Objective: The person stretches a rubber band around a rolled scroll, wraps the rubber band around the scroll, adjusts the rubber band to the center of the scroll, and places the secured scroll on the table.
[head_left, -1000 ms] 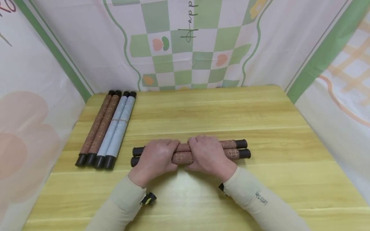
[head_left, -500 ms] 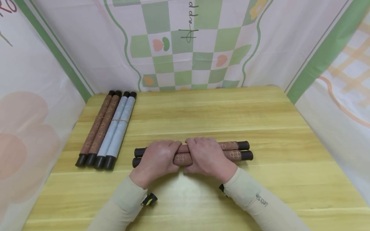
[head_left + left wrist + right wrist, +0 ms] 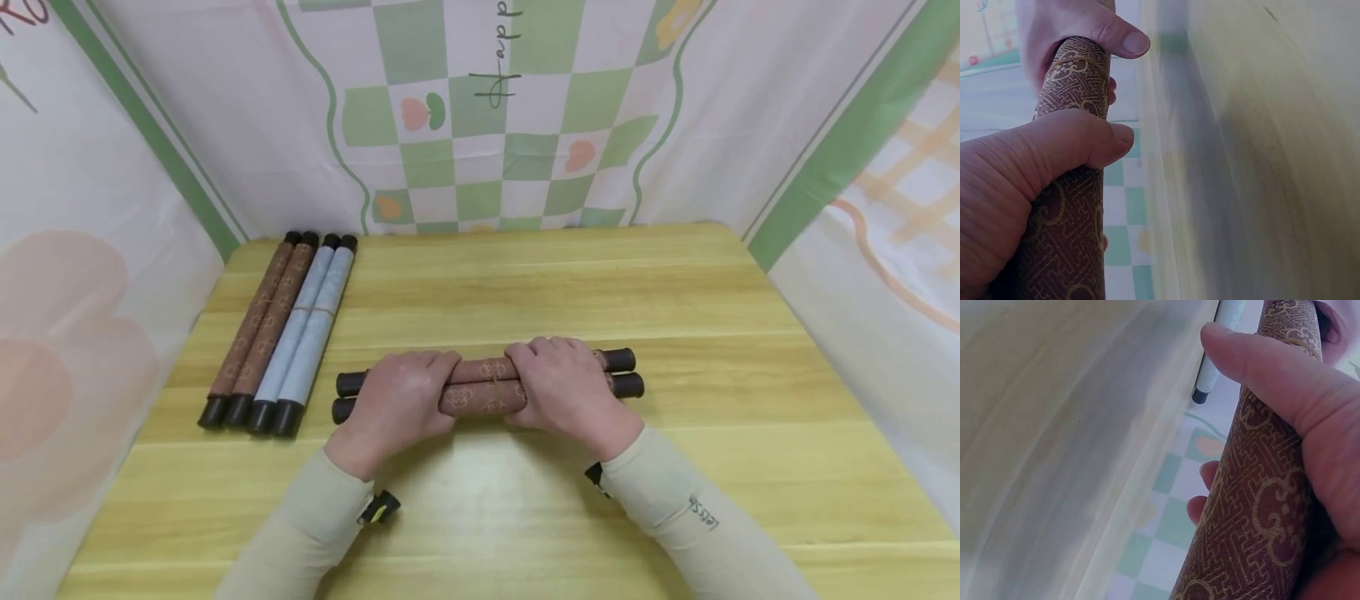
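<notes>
Two brown brocade scrolls [image 3: 483,398] with black end caps lie side by side, crosswise in front of me in the head view. A thin band [image 3: 1300,345] circles them near the middle. My left hand [image 3: 399,398] grips the pair left of the band, thumb along the near side. On the other side of the band, my right hand [image 3: 568,390] grips it the same way. Both wrist views show the patterned cloth under the thumbs, with fingertips showing past its far side. The palms hide much of the scrolls.
Two more brown scrolls [image 3: 264,325] and two pale blue scrolls [image 3: 309,342], the blue pair banded, lie lengthwise at the table's left. The wooden table [image 3: 570,292] is walled by printed cloth [image 3: 480,158] at the back and sides.
The hands have moved apart along the scrolls, the right hand going right, so more brocade and the band show between them. The held pair has shifted slightly left and away from me.
</notes>
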A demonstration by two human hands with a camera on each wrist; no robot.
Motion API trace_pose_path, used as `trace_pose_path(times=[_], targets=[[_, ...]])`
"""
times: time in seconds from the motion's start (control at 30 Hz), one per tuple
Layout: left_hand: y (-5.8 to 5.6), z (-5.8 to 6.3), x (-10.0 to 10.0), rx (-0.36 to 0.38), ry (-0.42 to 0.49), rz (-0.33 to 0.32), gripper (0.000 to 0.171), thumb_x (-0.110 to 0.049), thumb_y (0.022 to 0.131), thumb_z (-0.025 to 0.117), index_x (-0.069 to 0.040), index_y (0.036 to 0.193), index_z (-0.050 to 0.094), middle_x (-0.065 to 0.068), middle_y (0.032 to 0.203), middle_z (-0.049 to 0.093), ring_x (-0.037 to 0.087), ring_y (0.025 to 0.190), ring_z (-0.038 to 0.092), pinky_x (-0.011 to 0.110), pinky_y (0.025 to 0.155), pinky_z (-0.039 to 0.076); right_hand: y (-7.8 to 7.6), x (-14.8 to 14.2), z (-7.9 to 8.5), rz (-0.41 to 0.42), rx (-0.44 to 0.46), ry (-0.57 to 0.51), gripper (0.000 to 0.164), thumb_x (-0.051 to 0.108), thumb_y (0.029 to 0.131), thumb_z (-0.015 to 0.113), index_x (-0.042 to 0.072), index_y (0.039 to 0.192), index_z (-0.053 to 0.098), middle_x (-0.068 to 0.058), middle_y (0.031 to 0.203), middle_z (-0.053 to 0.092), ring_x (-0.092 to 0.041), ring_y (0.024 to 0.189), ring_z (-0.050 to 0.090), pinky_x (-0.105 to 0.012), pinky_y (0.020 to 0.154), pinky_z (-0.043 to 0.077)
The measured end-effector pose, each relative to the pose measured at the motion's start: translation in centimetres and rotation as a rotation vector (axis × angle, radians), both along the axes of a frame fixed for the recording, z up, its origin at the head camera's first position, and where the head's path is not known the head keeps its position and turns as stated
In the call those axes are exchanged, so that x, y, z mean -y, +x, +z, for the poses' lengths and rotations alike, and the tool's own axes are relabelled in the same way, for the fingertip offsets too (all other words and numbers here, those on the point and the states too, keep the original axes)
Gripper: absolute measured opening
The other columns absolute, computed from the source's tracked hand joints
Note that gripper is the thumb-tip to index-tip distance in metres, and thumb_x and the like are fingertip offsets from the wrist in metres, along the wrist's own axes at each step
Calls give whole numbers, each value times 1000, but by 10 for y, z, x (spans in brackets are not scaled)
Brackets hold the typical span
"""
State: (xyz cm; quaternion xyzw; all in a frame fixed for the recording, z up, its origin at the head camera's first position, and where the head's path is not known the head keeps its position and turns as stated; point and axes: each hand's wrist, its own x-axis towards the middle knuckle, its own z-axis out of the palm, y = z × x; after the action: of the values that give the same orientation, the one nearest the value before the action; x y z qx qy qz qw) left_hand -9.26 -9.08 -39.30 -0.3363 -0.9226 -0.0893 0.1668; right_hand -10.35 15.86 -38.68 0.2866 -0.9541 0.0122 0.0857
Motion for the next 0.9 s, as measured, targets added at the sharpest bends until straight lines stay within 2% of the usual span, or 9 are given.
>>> trace_pose_path(times=[0.17,0.3,0.37,0.47,0.53,0.6,0.67,0.77,0.9], targets=[[0,-1,-1,3,-15,6,54,-32,69,87,-10,116,70,4,98,75,21,83,72,42,71,60,1,-1,-3,3,-5,-5,72,59,62,91,15,113,66,-6,95,71,-27,87,69,-47,78,57],[0,-3,-3,-19,-18,6,51,-30,68,86,-11,113,70,3,95,75,21,79,71,43,67,59,2,1,-2,25,25,-17,83,66,62,90,13,121,66,-8,98,72,-28,89,70,-49,77,58],[1,-4,-5,-25,-18,1,51,-29,68,86,-10,112,70,4,95,75,22,78,71,44,65,59,2,2,1,36,90,-28,92,71,62,88,10,128,65,-10,103,73,-29,92,70,-50,80,58],[1,-7,-7,-24,-23,-4,52,-29,68,87,-9,112,70,4,94,75,22,77,71,43,65,59,2,1,9,14,258,-63,99,73,69,83,7,139,61,-11,119,72,-30,105,70,-51,88,57],[2,-8,-7,-18,-21,3,53,-30,68,88,-9,113,69,4,96,75,23,79,71,43,66,59,1,-2,15,-16,335,-121,96,71,75,81,8,143,59,-11,127,71,-30,113,69,-50,92,57],[3,-9,-7,-23,-7,15,51,-29,68,87,-9,111,69,4,94,75,23,77,71,42,66,59,0,-4,19,-41,348,-211,83,67,80,79,10,138,63,-7,126,71,-27,112,68,-48,90,57],[3,-10,-6,-45,9,33,48,-28,69,86,-9,109,68,5,91,74,23,74,71,43,64,59,0,-4,20,-28,281,-304,64,62,84,79,12,123,71,-2,112,73,-22,101,68,-43,81,57],[4,-12,-8,-100,33,70,45,-25,69,84,-7,108,69,6,87,73,25,69,70,44,59,58,2,2,16,18,100,-373,38,51,87,81,15,95,73,1,90,69,-22,88,64,-43,81,53],[5,-13,-14,-155,35,125,49,-26,69,85,-5,111,71,8,88,73,26,71,71,46,57,58,6,11,10,41,-147,-332,29,37,88,81,13,77,69,-5,82,70,-31,94,69,-51,104,49]])
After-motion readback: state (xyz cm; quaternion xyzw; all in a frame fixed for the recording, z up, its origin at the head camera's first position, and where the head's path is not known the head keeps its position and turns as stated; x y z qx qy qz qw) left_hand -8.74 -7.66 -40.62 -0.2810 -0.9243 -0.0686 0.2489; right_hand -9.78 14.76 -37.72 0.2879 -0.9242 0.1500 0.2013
